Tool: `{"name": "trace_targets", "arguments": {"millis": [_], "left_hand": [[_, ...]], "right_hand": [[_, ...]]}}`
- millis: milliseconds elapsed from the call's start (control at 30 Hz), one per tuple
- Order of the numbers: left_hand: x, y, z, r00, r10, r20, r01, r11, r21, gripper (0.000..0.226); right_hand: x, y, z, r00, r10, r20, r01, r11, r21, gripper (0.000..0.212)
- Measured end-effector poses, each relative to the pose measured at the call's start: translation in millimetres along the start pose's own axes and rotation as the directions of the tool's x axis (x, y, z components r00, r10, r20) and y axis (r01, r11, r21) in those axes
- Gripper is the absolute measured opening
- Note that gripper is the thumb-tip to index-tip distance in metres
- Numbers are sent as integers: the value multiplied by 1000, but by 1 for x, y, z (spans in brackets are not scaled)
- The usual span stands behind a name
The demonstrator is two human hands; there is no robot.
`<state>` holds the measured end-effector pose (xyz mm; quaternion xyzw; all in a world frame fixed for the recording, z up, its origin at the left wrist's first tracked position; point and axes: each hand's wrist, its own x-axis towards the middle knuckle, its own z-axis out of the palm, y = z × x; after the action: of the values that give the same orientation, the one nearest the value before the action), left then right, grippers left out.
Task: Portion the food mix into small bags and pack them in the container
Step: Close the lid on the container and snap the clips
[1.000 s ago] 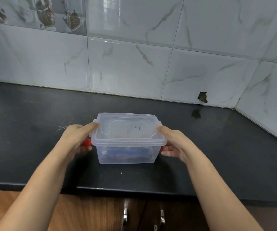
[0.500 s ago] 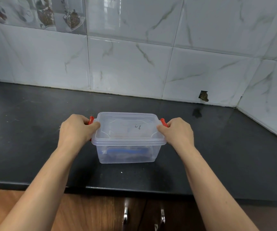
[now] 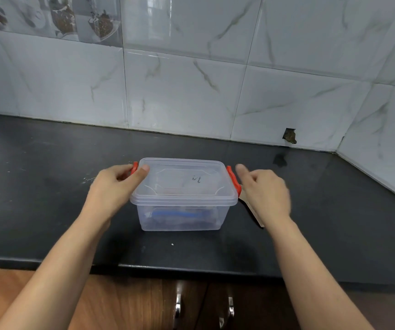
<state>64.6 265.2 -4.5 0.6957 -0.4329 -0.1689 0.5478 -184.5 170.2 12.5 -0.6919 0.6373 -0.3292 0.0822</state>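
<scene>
- The container sits near the front edge of the black countertop, lid on; it is a clear plastic box with something blue and dark lying in the bottom (too blurred through the wall to name).
- Red clips stand at both short ends: the left clip peeks out behind the fingers, the right clip shows in full.
- I judge the box light and fairly stiff, its smooth walls a bit slippery; the thin lid would flex if pressed in the middle. The rim under the lid, or the two clipped ends, look like the safest places to take hold.
- The left hand grasps the left end, thumb lying on the lid's corner and fingers curled round by the clip.
- The right hand is just beside the right clip, apart from it, fingers loosely bent and gripping nothing; it is motion-blurred.
- Beyond are marbled wall tiles, and wooden cabinet doors below the counter.
</scene>
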Motion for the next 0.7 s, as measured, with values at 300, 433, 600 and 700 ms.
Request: {"name": "trace_targets", "arguments": {"millis": [300,433,600,700], "left_hand": [[-29,-5,15,985,80,150,-51,981,-186,126],[-32,-4,18,986,100,136,-78,985,-156,130],[-33,-5,21,991,101,90,-83,980,-182,124],[-32,-8,26,995,73,72,-58,980,-188,111]], "right_hand": [[-6,35,18,965,228,128,-159,899,-409,15],[-7,36,23,976,209,69,-167,906,-388,7],[3,13,-9,998,43,-45,-43,999,10,21],[-4,-20,-22,973,-229,-35,231,970,80,21]]}}
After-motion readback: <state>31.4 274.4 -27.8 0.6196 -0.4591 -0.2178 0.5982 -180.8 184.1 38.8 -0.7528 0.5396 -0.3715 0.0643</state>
